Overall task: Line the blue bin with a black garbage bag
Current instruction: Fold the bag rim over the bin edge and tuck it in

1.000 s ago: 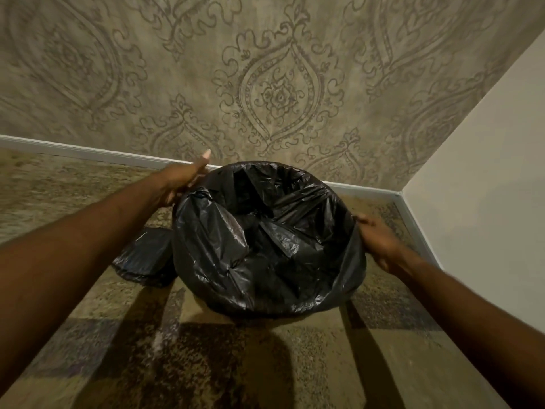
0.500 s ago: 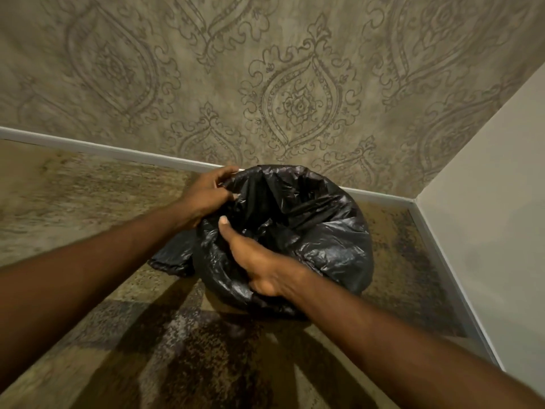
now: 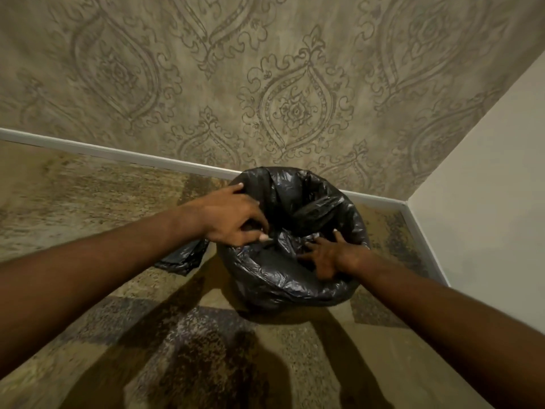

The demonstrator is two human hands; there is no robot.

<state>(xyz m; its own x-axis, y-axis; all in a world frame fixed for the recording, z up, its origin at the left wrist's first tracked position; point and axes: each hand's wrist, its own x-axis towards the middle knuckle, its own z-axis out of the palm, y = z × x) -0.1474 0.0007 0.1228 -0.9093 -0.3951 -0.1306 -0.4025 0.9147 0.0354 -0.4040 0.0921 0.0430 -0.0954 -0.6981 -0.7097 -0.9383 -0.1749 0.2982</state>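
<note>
A black garbage bag (image 3: 300, 278) drapes over a round bin on the carpet near the room's corner; the bag hides the blue bin completely. My left hand (image 3: 233, 216) rests on the bag's left rim with fingers curled, pinching a fold of the plastic. My right hand (image 3: 327, 255) lies flat with fingers spread, pressing on the bag at the near right of the opening. The bag's inside (image 3: 306, 202) is crumpled and sunk into the bin.
A second piece of black plastic (image 3: 182, 256) lies on the carpet left of the bin. The patterned wall (image 3: 295, 107) and white baseboard (image 3: 118, 154) run behind; a plain wall (image 3: 486, 202) closes the right side. Patterned carpet (image 3: 206, 335) lies in front.
My right hand moved from the bag's near left side to its near right and flattened. My left hand slid down along the left rim and closed on a fold.
</note>
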